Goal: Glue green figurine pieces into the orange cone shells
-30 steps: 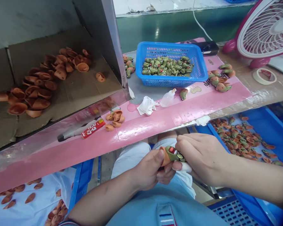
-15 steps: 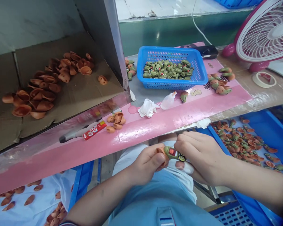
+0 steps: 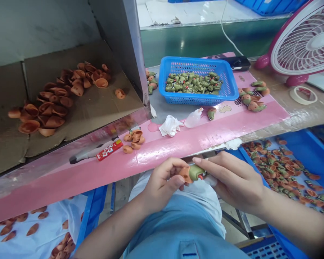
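My left hand is closed around the orange shell end of a small orange-and-green figurine, held above my lap. My right hand grips the figurine's green end, with its fingers laid along the top and a white-wrapped digit below. A bit of red shows on the underside of the green part. On the pink table edge in front lie several loose orange shells, a crumpled white tissue, a clear squeeze bottle and a single figurine.
A blue basket holds many green pieces. Orange shells are heaped in the spray-booth-like box at left. A red packet, tape roll and fan lie around. Blue trays flank my lap.
The figurine has been turned, so its painted red mouth and eye no longer face up. My right fingers have straightened from a curl along the green end. The view has shifted slightly.
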`<state>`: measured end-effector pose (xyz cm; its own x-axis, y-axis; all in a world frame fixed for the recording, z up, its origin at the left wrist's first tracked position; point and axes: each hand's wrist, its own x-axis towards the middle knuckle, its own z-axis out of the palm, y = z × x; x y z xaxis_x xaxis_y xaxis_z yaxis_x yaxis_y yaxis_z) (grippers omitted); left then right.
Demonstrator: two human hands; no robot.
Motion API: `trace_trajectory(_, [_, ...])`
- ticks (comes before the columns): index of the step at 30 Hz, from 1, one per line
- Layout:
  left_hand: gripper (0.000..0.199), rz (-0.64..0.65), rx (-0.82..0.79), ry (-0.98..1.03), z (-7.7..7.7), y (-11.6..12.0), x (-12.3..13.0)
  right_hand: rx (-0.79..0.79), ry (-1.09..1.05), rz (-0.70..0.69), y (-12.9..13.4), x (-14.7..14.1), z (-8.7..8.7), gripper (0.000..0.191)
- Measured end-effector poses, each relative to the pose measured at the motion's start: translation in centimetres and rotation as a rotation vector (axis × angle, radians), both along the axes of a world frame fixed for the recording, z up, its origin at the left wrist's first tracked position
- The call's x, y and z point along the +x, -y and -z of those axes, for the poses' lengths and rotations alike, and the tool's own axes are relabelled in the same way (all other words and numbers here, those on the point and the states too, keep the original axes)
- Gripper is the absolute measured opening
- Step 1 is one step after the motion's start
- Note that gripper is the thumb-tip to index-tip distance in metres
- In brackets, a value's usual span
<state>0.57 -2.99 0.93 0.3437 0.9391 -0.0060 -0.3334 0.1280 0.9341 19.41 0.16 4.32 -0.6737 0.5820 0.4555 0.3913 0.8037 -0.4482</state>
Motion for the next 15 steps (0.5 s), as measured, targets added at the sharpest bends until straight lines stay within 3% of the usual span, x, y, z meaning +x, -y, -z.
trace_trajectory(8, [0.030,-0.105,0.024,-0.083,0.09,-0.03,-0.13,-0.358,-0.173,0.047,-0.28,-0.40,-0.73,0.032])
trace_trajectory(15, [0.026,-0.200,0.035,-0.054,-0.21,-0.04,0.14,-0.363,-0.208,0.047,-0.32,-0.36,-0.32,0.028])
